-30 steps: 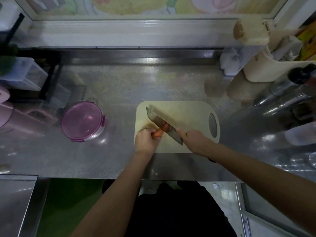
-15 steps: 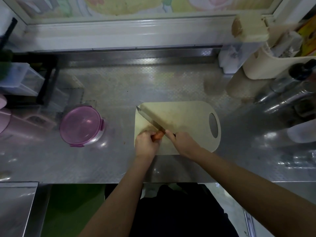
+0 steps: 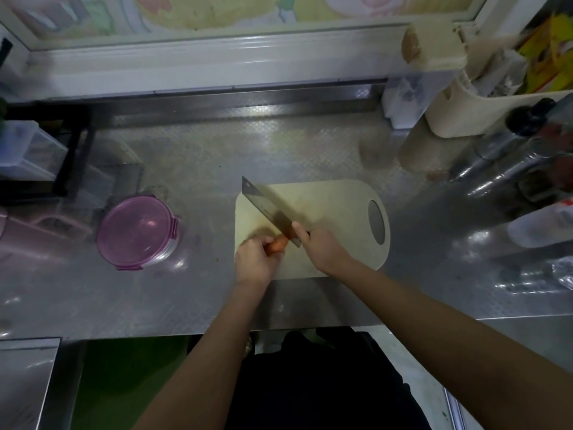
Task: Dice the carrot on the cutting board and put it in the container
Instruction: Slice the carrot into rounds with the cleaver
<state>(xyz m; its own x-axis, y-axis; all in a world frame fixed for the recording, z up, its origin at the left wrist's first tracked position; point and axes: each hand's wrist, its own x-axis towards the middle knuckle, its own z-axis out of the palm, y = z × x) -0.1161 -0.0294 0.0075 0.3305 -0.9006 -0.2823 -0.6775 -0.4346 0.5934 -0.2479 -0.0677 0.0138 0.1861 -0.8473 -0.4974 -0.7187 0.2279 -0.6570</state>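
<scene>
The carrot (image 3: 277, 245) lies on the near left part of the cutting board (image 3: 341, 212), which sits at the front edge of the worktop (image 3: 217, 156), about midway along it. The left hand (image 3: 255, 262) is curled over the carrot, pinning it so that only a short orange stub shows. The right hand (image 3: 319, 246) is wrapped round the handle of the cleaver (image 3: 266, 206), whose heel meets that stub. What worries me is how close the left fingers are to the edge: a round, firm carrot could roll under pressure and bring a fingertip beneath the blade. The board is smooth, pale plastic with rounded corners and an oval grip hole, and it lies on dimpled stainless steel that looks slick, so a hard chop might skate it toward the front edge. The cleaver is broad, rectangular and heavy-looking, which makes small, neat dice harder to control. The container (image 3: 136, 232) stands on the worktop left of the board and apart from it, round and clear-walled, with a translucent purple lid clipped on. Until that lid comes off, any pieces carried over would have nowhere to go and would likely scatter.
</scene>
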